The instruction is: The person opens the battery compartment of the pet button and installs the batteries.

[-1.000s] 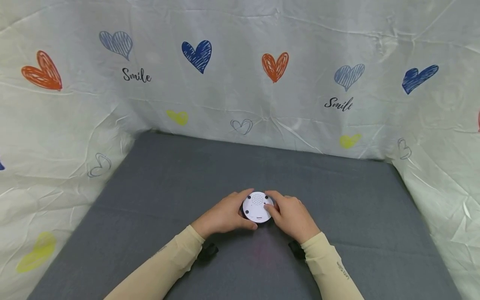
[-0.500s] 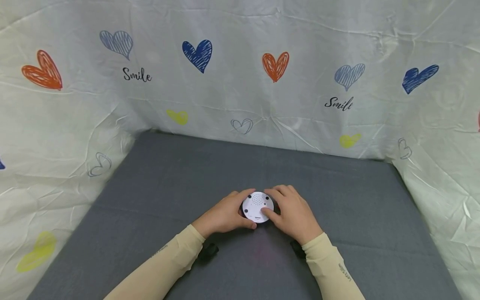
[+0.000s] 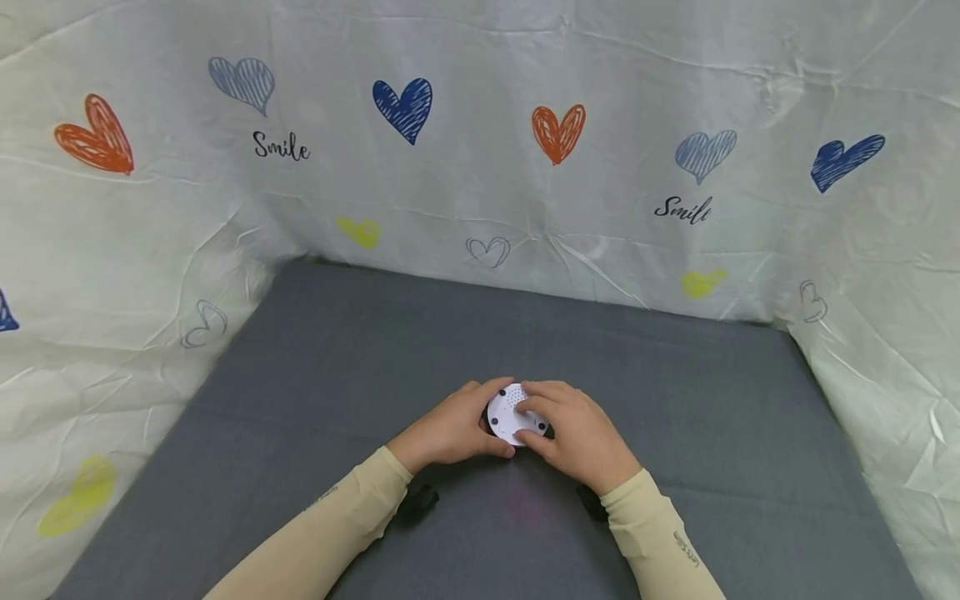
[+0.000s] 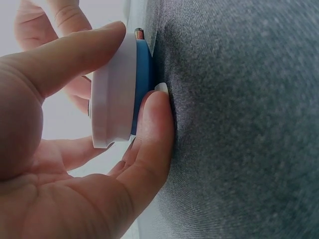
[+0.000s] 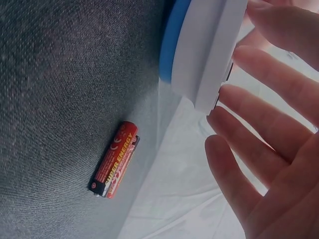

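A round white device (image 3: 501,415) with a dotted grille and dark feet faces up on the grey table. Its lower layer is blue, as the left wrist view shows on the round device (image 4: 117,94). My left hand (image 3: 453,423) grips it by the edge, thumb on the near side and fingers on the far side. Over its right part lies my right hand (image 3: 581,425), with fingertips at the white face. In the right wrist view these fingers (image 5: 259,112) are fairly straight. Two red and black batteries (image 5: 117,159) lie side by side on the cloth near the right hand; that hand hides them from the head view.
Grey cloth (image 3: 390,333) covers the table. White sheeting (image 3: 465,183) printed with hearts and "Smile" rises behind it and at both sides. Dark wrist cameras (image 3: 420,504) sit under the sleeves.
My right hand has shifted left over the device, its fingers now covering part of the grille. The left hand keeps its grip in place. The head view has turned very slightly.
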The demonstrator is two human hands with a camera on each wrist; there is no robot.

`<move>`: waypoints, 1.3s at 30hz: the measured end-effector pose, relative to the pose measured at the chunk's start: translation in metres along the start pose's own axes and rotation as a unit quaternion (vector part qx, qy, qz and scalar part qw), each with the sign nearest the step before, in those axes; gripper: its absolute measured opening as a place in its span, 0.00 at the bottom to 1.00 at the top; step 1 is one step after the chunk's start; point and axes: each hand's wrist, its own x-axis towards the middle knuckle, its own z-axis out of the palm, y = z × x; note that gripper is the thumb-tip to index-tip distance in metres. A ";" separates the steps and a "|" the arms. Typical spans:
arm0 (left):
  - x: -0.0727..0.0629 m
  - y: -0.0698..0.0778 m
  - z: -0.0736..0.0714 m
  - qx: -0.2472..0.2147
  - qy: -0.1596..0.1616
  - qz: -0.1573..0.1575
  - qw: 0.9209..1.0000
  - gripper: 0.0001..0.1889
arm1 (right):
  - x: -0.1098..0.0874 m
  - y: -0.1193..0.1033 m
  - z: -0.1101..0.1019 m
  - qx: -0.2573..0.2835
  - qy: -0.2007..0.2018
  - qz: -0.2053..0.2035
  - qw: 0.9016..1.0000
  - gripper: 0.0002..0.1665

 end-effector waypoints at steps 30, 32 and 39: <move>-0.001 0.001 0.001 -0.004 0.005 0.009 1.000 0.53 | 0.001 -0.002 0.009 0.005 0.044 -0.073 0.996 0.15; -0.001 0.001 0.001 -0.003 0.005 0.011 1.000 0.53 | 0.000 -0.002 0.010 0.000 0.046 -0.074 0.996 0.16; 0.000 0.001 0.001 0.002 0.007 0.018 1.000 0.51 | 0.000 -0.002 0.013 -0.014 0.051 -0.074 0.996 0.17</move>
